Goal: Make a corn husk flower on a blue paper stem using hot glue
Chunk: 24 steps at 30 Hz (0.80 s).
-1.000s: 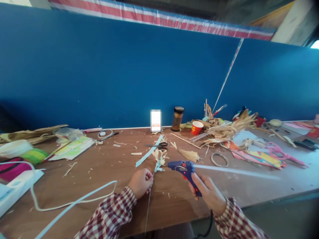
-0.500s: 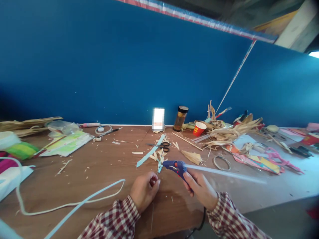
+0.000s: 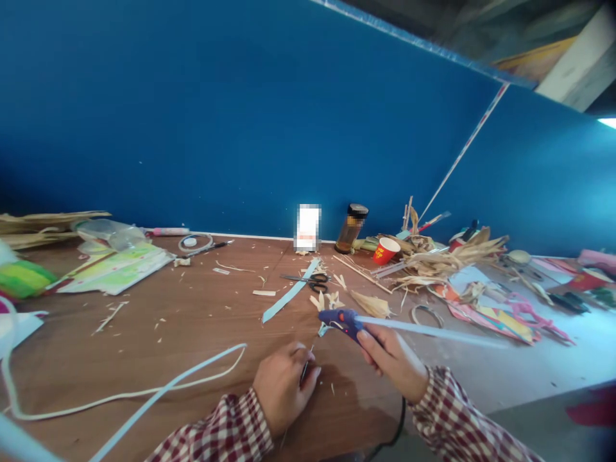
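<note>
My right hand (image 3: 392, 360) is wrapped round the grip of a blue hot glue gun (image 3: 339, 321), with a long clear glue stick (image 3: 423, 328) jutting out of its back. My left hand (image 3: 286, 383) is closed in a pinch on a thin wire stem (image 3: 312, 349). At the stem's top is a small corn husk flower (image 3: 325, 299) with pale petals and a light blue piece (image 3: 323, 330) below them. The glue gun's nozzle is at the flower, partly covering it; whether they touch I cannot tell.
Black scissors (image 3: 318, 282) lie across a light blue strip (image 3: 289, 300). Behind stand a dark-lidded jar (image 3: 351, 229), a red paper cup (image 3: 386, 251) and a bright blurred screen (image 3: 307, 228). Corn husks (image 3: 433, 256) pile up at right. A pale blue cord (image 3: 168, 385) arches at left.
The flower has shifted right and turned behind the glue gun's nozzle. My left hand has moved slightly right and down. The camera view has tilted a little.
</note>
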Motion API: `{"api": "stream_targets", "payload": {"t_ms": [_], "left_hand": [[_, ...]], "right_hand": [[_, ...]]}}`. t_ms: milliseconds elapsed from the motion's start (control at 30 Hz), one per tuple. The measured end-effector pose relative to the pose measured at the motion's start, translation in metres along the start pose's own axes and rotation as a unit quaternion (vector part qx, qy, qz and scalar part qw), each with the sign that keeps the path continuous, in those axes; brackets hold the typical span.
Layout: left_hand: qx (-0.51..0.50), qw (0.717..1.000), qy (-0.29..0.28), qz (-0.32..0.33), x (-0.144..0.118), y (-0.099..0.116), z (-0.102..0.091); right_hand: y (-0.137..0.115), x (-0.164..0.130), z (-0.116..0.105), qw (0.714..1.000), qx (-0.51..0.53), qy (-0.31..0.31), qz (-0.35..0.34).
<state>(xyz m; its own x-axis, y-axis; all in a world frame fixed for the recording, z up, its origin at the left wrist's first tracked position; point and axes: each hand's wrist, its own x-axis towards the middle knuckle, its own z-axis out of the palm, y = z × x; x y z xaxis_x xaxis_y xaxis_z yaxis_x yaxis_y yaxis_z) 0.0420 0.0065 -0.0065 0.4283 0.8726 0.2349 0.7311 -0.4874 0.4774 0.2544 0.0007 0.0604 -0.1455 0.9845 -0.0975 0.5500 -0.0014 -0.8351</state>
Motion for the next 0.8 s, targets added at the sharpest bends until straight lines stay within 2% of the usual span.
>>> {"api": "stream_targets", "payload": {"t_ms": [133, 367, 667, 800], "left_hand": [[0.020, 0.999, 0.004, 0.030, -0.002, 0.001, 0.002], [0.020, 0.998, 0.012, 0.055, -0.002, 0.010, -0.001], [0.053, 0.995, -0.013, 0.083, -0.002, 0.010, 0.003], [0.069, 0.994, -0.028, 0.083, -0.002, 0.012, 0.003]], "right_hand": [[0.009, -0.001, -0.005, 1.000, -0.004, 0.005, 0.012], [0.010, 0.002, -0.011, 0.994, 0.068, -0.033, 0.081], [-0.002, 0.008, -0.030, 0.992, 0.085, -0.032, 0.085], [-0.009, 0.014, -0.040, 0.992, 0.054, -0.078, 0.080]]}}
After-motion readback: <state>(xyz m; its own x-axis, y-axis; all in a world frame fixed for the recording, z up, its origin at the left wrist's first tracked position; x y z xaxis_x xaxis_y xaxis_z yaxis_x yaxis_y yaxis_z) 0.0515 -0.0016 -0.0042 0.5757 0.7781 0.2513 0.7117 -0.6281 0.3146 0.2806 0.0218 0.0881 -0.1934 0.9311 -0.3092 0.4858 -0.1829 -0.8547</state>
